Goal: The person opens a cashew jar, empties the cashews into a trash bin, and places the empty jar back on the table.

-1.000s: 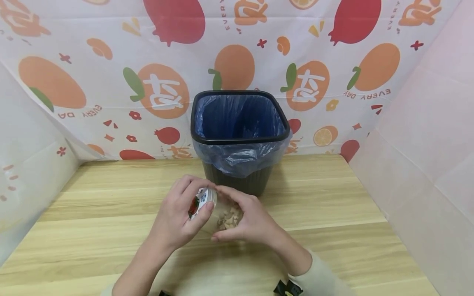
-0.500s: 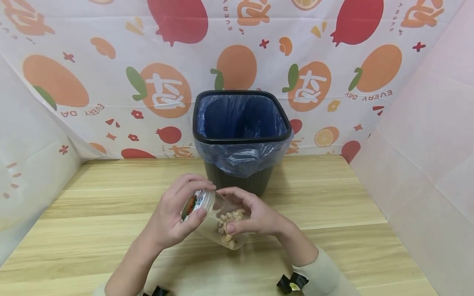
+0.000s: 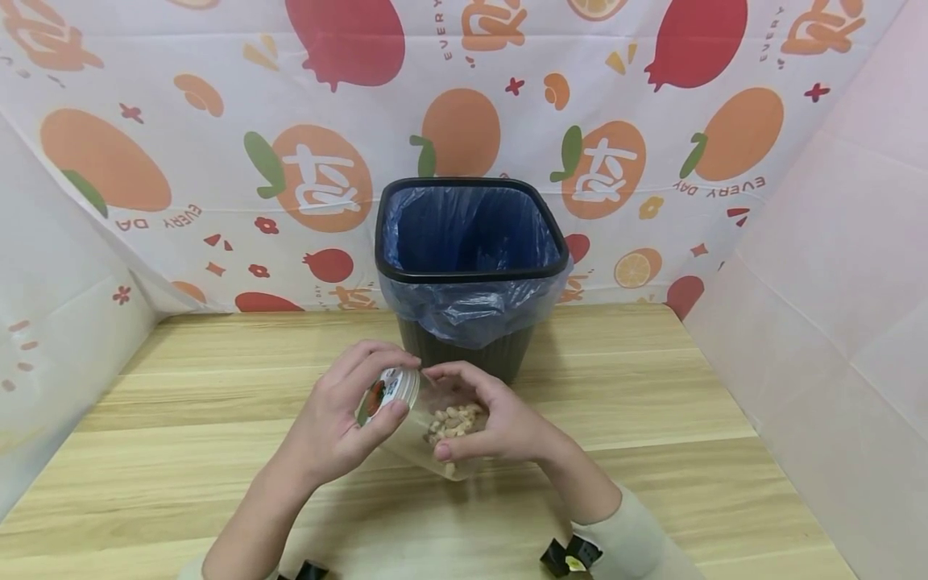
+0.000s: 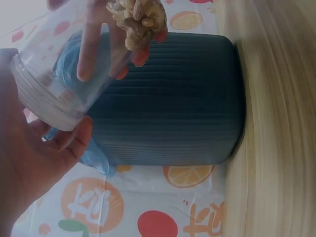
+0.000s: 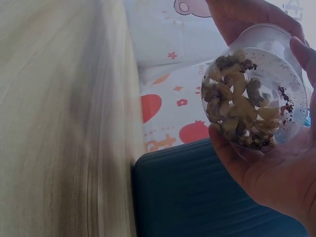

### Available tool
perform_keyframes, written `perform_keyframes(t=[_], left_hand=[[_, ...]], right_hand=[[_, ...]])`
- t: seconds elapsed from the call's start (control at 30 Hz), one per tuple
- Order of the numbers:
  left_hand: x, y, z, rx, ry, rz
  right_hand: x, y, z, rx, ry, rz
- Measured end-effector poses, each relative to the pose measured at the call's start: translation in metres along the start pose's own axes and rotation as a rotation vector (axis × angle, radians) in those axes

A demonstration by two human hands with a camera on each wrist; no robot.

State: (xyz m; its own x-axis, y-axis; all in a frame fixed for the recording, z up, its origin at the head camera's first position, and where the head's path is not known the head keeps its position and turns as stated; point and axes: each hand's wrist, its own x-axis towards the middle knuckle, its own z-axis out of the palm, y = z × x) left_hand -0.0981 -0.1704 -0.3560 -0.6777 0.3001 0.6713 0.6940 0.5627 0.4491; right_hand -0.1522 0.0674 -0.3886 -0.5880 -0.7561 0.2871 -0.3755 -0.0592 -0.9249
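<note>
A clear plastic jar point(image 3: 412, 441) hangs tilted above the table, its lidded end towards the left. My left hand point(image 3: 341, 423) grips the lid point(image 3: 387, 395), fingers over the far side and thumb on the near side. The lid has a printed label on top. My right hand point(image 3: 511, 423) holds the jar's body near its base, with the thumb across the near side. Pale, curved nuts point(image 5: 242, 108) are heaped at the bottom of the jar, and dark crumbs stick to the base in the right wrist view.
Just behind the hands stands a dark ribbed bin point(image 4: 173, 98) with a black rim point(image 3: 471, 278) and a blue plastic liner point(image 3: 478, 310). It stands on a wooden table point(image 3: 181, 451). A fruit-print cloth point(image 3: 304, 64) hangs behind, with pale cloth at both sides.
The jar has tilted and turned in the hands, and its lid label has rotated. My right thumb has shifted over the jar's side, and more of the nuts show.
</note>
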Motion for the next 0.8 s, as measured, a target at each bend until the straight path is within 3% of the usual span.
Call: perform_keyframes(t=[0.2, 0.4, 0.6, 0.8], left_hand=[[-0.001, 0.0, -0.008, -0.001, -0.089, -0.015], [-0.002, -0.003, -0.018, -0.093, -0.185, 0.043], [0.0, -0.002, -0.02, -0.151, -0.187, 0.089], [-0.001, -0.002, -0.018, -0.145, -0.167, 0.053]], right_hand=[[0.0, 0.001, -0.002, 0.007, 0.01, 0.0], [-0.002, 0.001, -0.014, 0.042, -0.067, 0.006], [-0.003, 0.0, -0.019, 0.016, -0.112, 0.003], [-0.003, 0.0, -0.017, 0.009, -0.074, 0.006]])
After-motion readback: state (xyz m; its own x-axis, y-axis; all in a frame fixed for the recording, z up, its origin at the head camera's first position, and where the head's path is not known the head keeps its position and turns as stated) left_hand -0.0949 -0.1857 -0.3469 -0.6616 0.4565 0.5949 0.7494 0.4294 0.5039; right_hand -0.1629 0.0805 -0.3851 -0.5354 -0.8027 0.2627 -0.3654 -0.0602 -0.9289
